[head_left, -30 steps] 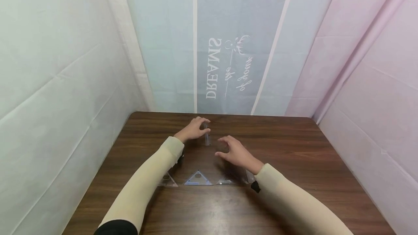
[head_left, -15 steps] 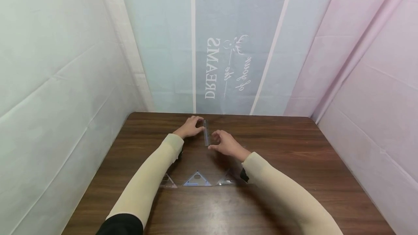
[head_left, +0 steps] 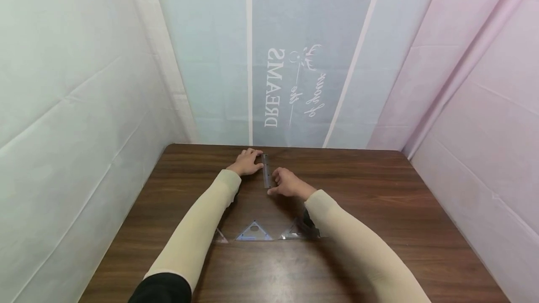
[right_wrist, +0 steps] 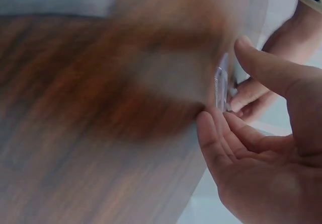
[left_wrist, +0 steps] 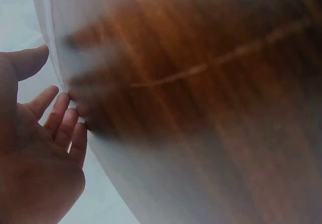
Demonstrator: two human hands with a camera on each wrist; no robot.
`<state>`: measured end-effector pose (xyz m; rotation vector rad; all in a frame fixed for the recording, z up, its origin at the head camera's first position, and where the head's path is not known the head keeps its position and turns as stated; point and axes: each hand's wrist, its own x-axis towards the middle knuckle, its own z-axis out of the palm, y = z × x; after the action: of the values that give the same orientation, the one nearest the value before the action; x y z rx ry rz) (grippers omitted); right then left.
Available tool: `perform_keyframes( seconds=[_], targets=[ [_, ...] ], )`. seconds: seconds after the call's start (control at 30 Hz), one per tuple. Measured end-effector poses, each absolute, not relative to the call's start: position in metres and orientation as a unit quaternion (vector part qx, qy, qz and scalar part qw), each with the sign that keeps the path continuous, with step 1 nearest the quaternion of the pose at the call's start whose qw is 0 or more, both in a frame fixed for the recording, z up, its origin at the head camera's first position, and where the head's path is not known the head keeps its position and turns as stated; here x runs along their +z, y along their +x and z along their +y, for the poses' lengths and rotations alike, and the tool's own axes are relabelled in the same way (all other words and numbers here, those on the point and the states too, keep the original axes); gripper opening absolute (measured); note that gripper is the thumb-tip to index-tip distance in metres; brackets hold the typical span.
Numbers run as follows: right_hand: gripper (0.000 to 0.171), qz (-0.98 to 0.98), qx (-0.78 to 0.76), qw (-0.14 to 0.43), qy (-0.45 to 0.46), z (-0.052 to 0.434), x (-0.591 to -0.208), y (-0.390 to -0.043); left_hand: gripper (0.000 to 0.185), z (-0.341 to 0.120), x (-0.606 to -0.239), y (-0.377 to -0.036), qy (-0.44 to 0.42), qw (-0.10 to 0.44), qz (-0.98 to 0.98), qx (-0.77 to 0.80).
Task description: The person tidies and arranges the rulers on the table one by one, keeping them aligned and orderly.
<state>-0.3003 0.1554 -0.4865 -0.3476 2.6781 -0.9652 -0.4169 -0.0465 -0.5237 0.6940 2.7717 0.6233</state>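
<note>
A clear ruler [head_left: 266,171] lies lengthwise near the far edge of the table, between my two hands. My left hand [head_left: 246,162] is at its left side, fingertips and thumb close to the long edge; in the left wrist view the fingers are apart and loosely bent. On the other side, my right hand [head_left: 287,183] has its thumb and fingers spread, near the ruler's lower right edge. From the right wrist, the ruler [right_wrist: 220,85] shows edge-on between thumb and fingers, with the left hand behind it.
Nearer to me, transparent set squares lie in a row on the wooden table [head_left: 269,275]: a blue-tinted one [head_left: 254,236] in the middle, a clear one [head_left: 290,235] partly under my right arm, and another [head_left: 220,236] mostly hidden by my left sleeve. Fabric hangs behind.
My right hand has moved left and forward, up to the ruler. The left hand has shifted slightly left, off the ruler's far end, which now shows whole.
</note>
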Motion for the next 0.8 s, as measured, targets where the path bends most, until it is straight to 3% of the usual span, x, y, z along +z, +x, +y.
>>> perform_keyframes(
  seconds=[0.33,0.8],
  targets=[
    [0.056,0.926,-0.338,0.133,-0.099,0.154,-0.496,-0.311,0.064,-0.044,-0.527,-0.420,0.221,0.131,0.940,0.224],
    [0.052,0.932,-0.333,0.113,-0.091,0.149,-0.500,-0.311,0.060,-0.041,-0.529,-0.417,0.215,0.117,0.945,0.218]
  ],
)
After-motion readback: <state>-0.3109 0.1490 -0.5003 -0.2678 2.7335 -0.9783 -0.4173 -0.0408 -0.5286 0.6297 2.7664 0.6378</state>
